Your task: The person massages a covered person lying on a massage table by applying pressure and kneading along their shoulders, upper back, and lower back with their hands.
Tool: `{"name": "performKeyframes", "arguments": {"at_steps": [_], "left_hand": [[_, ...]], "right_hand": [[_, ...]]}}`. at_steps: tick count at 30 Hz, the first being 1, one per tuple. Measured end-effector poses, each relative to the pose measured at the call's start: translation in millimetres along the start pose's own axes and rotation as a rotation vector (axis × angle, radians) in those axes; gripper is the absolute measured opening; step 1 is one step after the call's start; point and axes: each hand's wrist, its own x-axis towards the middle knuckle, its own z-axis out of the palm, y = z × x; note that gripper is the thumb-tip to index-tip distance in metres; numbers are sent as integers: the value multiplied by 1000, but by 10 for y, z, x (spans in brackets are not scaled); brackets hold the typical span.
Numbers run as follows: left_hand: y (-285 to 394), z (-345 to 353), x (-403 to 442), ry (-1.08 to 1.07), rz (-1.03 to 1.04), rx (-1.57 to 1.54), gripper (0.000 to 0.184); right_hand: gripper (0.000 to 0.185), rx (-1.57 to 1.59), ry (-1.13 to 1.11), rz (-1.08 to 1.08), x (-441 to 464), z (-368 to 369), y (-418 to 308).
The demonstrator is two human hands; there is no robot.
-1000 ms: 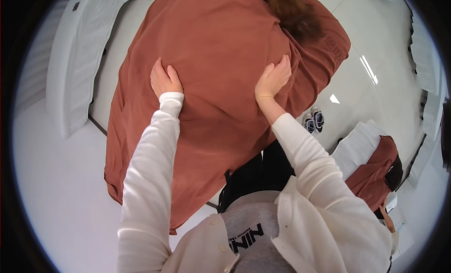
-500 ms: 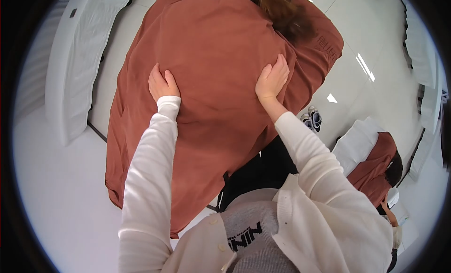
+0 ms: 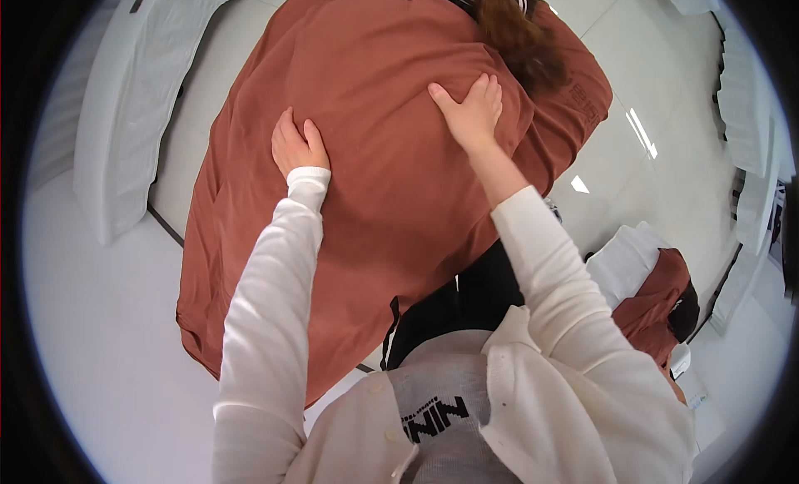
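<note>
A large rust-red cloth (image 3: 366,209) covers the back of a person, whose brown hair (image 3: 512,39) shows at the top. My left hand (image 3: 300,145) rests on the left part of the covered back, fingers slightly parted and thumb held away. Farther up on the right, near the shoulder, my right hand (image 3: 472,114) lies on the same cloth with its thumb spread wide. Creases run through the fabric around the right hand. Neither hand grasps anything. Cloth hides the person's body.
White-covered beds (image 3: 133,109) stand on the left, with more white covers (image 3: 736,84) along the right. Lower right, another person under a red cloth (image 3: 653,305) lies by a white sheet (image 3: 624,259). Glossy tiles (image 3: 616,143) form the floor. A shoe (image 3: 553,208) is partly hidden.
My right hand has slid upward and inward over the cloth, its thumb now wider apart. My left hand has shifted slightly right. Fresh creases have formed near the right hand.
</note>
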Motion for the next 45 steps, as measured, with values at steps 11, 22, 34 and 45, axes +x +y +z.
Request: {"name": "performKeyframes", "arguments": {"at_steps": [11,22,34,45], "left_hand": [[-2,9,45,33,12,9,45],[34,-12,28,41,26,-26,47],[35,-10,55,42,9,-20,47],[15,-23,102,22,-4,-35,47]], "right_hand": [[111,-202,63,27,-14,56,-201],[122,-435,-494,-17,163,-347,4],[104,-271,-233,-65,78,-207,179],[108,-373,-378,94,327,-253,-210]]}}
